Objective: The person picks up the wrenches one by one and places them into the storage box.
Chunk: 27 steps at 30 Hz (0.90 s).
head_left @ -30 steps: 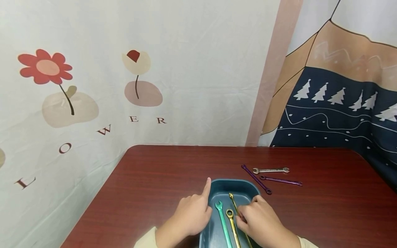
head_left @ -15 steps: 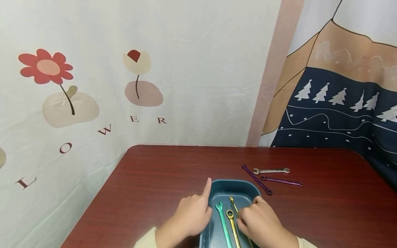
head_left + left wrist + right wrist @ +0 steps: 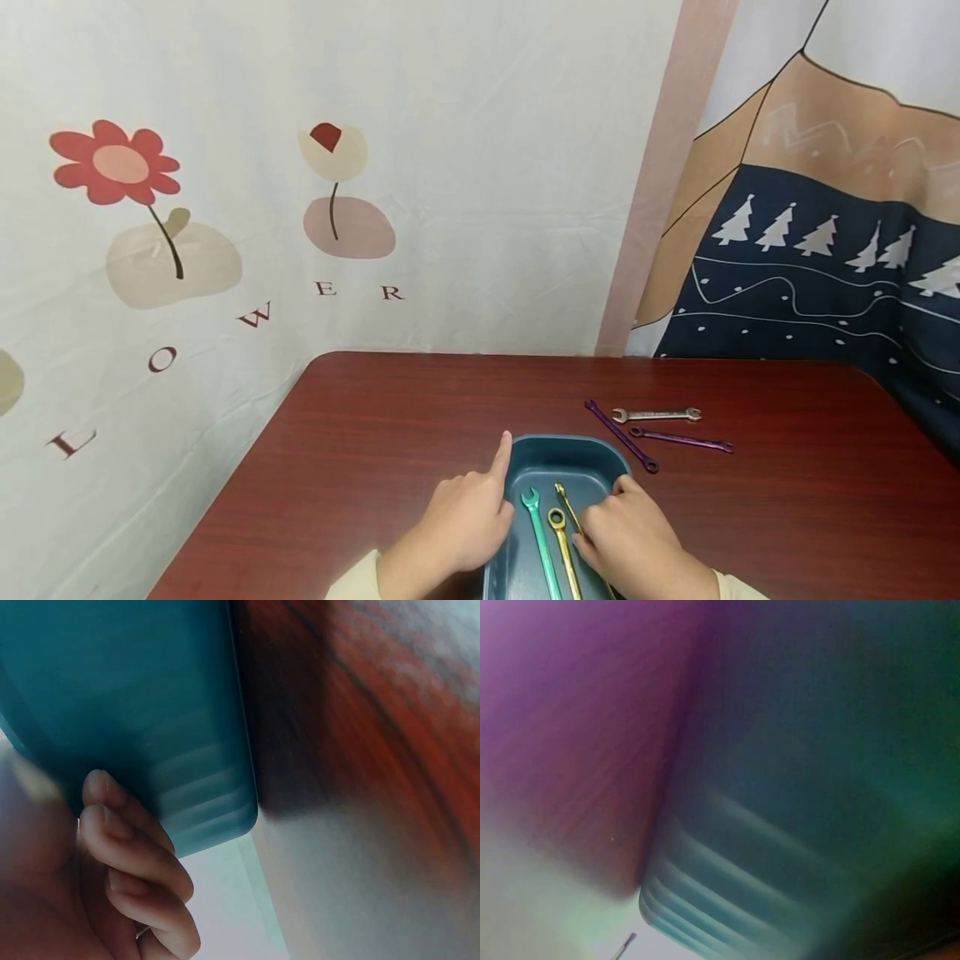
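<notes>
A blue-green tray (image 3: 567, 447) stands at the table's near side. My left hand (image 3: 467, 518) holds its left edge, index finger extended along the rim; in the left wrist view the other fingers (image 3: 142, 889) curl beside the tray's outer wall (image 3: 135, 690). Inside lie a green wrench (image 3: 542, 537) and a gold ring-ended wrench (image 3: 566, 554), side by side. With thumb and fingers, my right hand (image 3: 633, 533) pinches a second, slimmer gold wrench (image 3: 568, 507) over the tray's right side, covering part of its shaft. In the right wrist view only the tray's ribbed outer wall (image 3: 727, 862) shows, blurred.
Beyond the tray's far right corner, a silver open-ended wrench (image 3: 656, 414) and two purple wrenches, one slanted (image 3: 621, 435) and one nearly level (image 3: 682, 438), lie on the reddish-brown table (image 3: 405, 408). A printed curtain (image 3: 480, 167) hangs behind the table.
The slimmer gold wrench has shifted toward me, its far end lower in the head view. My right hand has shifted slightly with it; my left hand and the other wrenches stay put.
</notes>
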{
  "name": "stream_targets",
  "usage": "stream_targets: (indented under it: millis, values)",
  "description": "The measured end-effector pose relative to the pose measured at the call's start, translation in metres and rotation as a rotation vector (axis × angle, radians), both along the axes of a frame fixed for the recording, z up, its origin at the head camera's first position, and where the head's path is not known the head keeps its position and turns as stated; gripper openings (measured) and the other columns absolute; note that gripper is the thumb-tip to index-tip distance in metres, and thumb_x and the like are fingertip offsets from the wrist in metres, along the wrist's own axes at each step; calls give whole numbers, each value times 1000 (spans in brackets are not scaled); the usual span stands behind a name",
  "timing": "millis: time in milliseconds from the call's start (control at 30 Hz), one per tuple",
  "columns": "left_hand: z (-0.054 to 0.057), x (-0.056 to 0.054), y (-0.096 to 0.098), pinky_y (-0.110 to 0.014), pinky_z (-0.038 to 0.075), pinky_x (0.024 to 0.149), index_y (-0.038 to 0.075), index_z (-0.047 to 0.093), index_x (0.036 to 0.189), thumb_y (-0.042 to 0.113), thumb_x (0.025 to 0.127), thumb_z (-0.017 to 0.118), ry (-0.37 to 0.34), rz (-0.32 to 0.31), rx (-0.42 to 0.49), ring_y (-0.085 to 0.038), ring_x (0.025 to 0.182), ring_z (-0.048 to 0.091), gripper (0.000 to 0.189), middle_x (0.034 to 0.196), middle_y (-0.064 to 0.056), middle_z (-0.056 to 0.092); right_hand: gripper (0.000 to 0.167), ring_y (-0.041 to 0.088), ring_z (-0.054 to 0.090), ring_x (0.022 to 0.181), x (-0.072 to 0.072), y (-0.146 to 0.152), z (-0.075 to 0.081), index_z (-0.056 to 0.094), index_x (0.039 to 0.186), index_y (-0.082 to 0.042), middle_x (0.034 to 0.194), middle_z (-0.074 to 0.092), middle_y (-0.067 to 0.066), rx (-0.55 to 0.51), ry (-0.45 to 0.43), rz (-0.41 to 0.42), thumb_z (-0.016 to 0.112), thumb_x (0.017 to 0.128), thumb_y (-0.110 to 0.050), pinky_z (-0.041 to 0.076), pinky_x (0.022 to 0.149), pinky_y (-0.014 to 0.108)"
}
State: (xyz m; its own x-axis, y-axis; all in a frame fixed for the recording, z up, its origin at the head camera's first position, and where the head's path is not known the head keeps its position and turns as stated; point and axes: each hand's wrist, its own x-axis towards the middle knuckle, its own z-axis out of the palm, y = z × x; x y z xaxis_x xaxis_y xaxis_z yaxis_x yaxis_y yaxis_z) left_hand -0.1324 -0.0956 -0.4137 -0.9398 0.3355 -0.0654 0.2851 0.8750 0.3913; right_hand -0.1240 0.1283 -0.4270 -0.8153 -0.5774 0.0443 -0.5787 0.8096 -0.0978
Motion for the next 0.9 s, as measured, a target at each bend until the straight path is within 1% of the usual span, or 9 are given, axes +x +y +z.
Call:
stream_targets:
  millis: [200, 400, 600, 767, 900]
  values:
    - [-1, 0, 0, -30, 28, 42, 15, 12, 162, 24, 94, 55, 4, 0, 0, -13, 40, 36, 82, 47, 7, 45, 38, 6, 39, 47, 1, -2, 0, 59, 55, -22, 45, 45, -11, 54, 7, -10, 70, 89, -37, 30, 70, 37]
    - [-1, 0, 0, -30, 27, 41, 15, 11, 162, 24, 94, 55, -2, -1, 1, -12, 39, 36, 82, 47, 7, 45, 37, 6, 40, 47, 3, -5, 3, 64, 57, -20, 47, 49, -9, 119, 14, 2, 69, 90, -36, 31, 69, 37]
    - [-1, 0, 0, -30, 27, 42, 15, 10, 163, 24, 95, 54, -8, -1, -3, -12, 39, 35, 82, 47, 7, 45, 35, 6, 41, 48, 3, -5, 1, 66, 59, -19, 48, 52, -9, 120, 40, 11, 69, 90, -35, 29, 68, 36]
    - [-1, 0, 1, -31, 28, 43, 16, 9, 163, 25, 95, 54, -16, 5, -6, -13, 40, 36, 82, 48, 6, 46, 30, 6, 39, 47, 3, -4, 0, 64, 57, -21, 47, 51, -9, 138, 78, 38, 70, 86, -25, 27, 66, 35]
    - [-1, 0, 1, -31, 28, 42, 17, 9, 163, 25, 95, 54, -20, 8, -6, -13, 40, 37, 82, 48, 6, 47, 27, 6, 36, 47, 3, -3, 0, 65, 58, -22, 45, 48, -9, 150, 63, 58, 70, 84, -18, 25, 66, 34]
